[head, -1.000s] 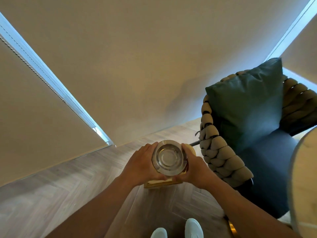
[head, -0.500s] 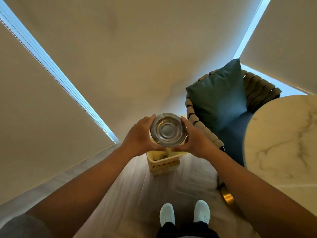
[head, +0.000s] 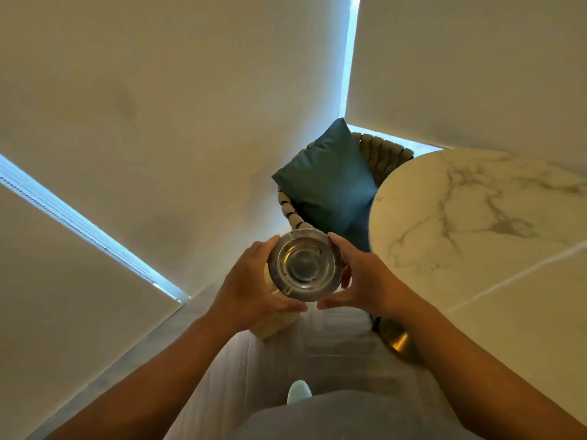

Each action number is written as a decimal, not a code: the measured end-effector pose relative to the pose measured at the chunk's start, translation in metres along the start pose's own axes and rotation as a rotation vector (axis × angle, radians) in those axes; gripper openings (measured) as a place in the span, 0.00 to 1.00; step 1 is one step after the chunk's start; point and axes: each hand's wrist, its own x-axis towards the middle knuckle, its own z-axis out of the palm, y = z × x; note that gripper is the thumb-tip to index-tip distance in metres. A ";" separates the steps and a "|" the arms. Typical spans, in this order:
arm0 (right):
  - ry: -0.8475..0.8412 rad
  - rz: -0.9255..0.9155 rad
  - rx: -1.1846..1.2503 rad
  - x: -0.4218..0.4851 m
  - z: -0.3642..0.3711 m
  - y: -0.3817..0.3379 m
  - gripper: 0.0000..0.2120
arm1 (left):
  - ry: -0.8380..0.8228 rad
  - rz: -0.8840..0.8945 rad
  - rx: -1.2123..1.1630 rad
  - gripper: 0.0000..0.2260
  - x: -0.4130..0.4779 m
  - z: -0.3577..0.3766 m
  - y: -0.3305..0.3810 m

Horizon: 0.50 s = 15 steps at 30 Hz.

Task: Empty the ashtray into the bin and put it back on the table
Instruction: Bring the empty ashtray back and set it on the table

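Note:
A round shiny metal ashtray (head: 304, 265) is held in front of me, its hollow facing up with nothing visible inside. My left hand (head: 251, 289) grips its left rim and my right hand (head: 365, 277) grips its right rim. Below the hands, a small pale yellow bin (head: 273, 323) stands on the floor, mostly hidden by my left hand. The round white marble table (head: 476, 223) lies to the right of the ashtray, with a bare top.
A woven chair (head: 381, 147) with a teal cushion (head: 330, 182) stands behind the table, against the blinds. The table's gold base (head: 400, 342) sits on the wooden floor by my right forearm. One white shoe (head: 298, 390) shows below.
The ashtray has come up and away from the bin, still held by both hands. My view has swung right, bringing much more of the marble table into sight.

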 end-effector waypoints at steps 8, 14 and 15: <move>0.165 0.177 -0.016 -0.135 -0.060 0.017 0.51 | -0.090 0.192 -0.015 0.46 -0.011 0.088 0.069; 0.267 0.295 -0.002 -0.248 -0.096 0.024 0.54 | -0.198 0.393 -0.106 0.43 -0.033 0.151 0.137; 0.280 0.310 -0.007 -0.266 -0.099 0.025 0.56 | -0.218 0.417 -0.120 0.42 -0.038 0.161 0.150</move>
